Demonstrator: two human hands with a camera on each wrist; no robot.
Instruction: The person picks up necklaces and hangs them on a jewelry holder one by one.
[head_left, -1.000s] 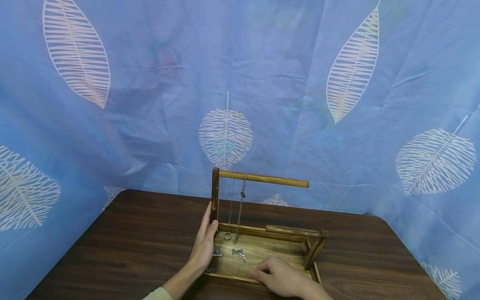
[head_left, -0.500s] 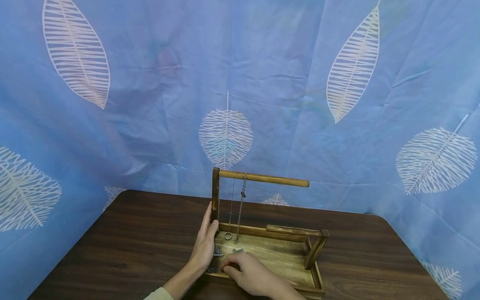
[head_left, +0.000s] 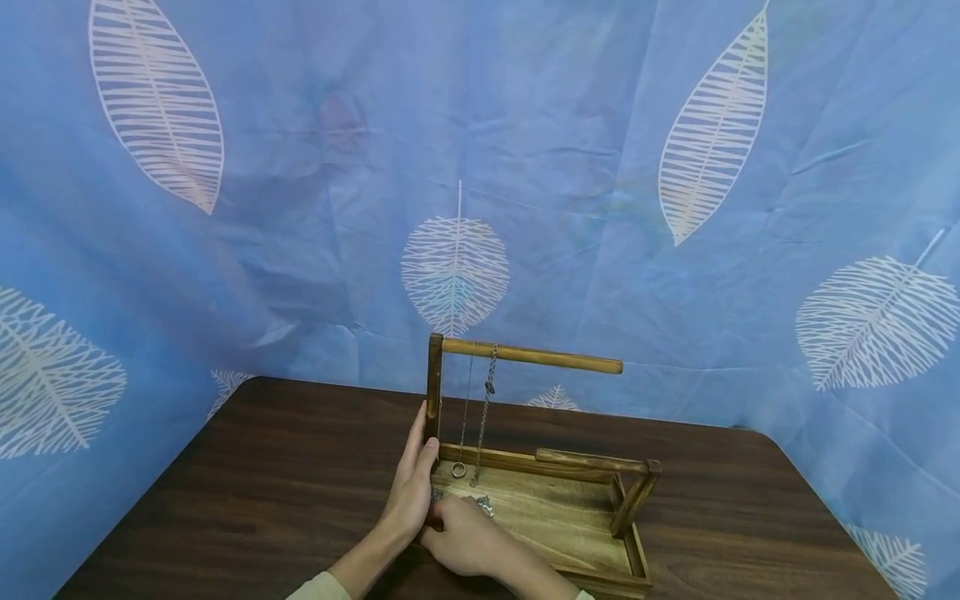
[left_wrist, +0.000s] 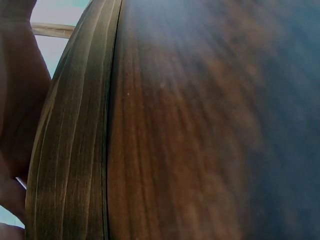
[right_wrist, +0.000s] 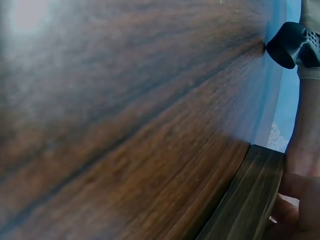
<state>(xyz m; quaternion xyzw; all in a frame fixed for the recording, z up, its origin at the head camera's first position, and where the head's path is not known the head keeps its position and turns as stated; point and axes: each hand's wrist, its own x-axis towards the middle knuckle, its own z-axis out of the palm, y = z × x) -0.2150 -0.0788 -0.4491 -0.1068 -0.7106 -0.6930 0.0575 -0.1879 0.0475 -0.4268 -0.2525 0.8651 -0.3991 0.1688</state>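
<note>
A wooden jewelry stand (head_left: 558, 510), with a tray base and a raised bar (head_left: 555, 358), stands near the table's front. My left hand (head_left: 407, 502) holds its left upright (head_left: 434, 379), thumb on the near side and fingers along the outer side. My right hand (head_left: 467, 536) reaches over the tray's left front corner with bent fingers; its fingertips and anything between them are hidden. A silver chain (head_left: 485, 505) lies just beyond its knuckles. From the bar hang a thin necklace with a ring pendant (head_left: 459, 470) and a thicker chain necklace (head_left: 483, 425).
A short post (head_left: 634, 502) with a lower bar (head_left: 588, 460) rises at the tray's right end. The dark wooden table (head_left: 247, 483) extends on both sides. Behind it hangs a blue cloth (head_left: 570, 167) with white leaf prints. The tray's side (left_wrist: 75, 130) fills part of the left wrist view.
My right hand has moved left across the tray, from its front middle to the left corner, and covers the chains there. The left hand has stayed at the upright.
</note>
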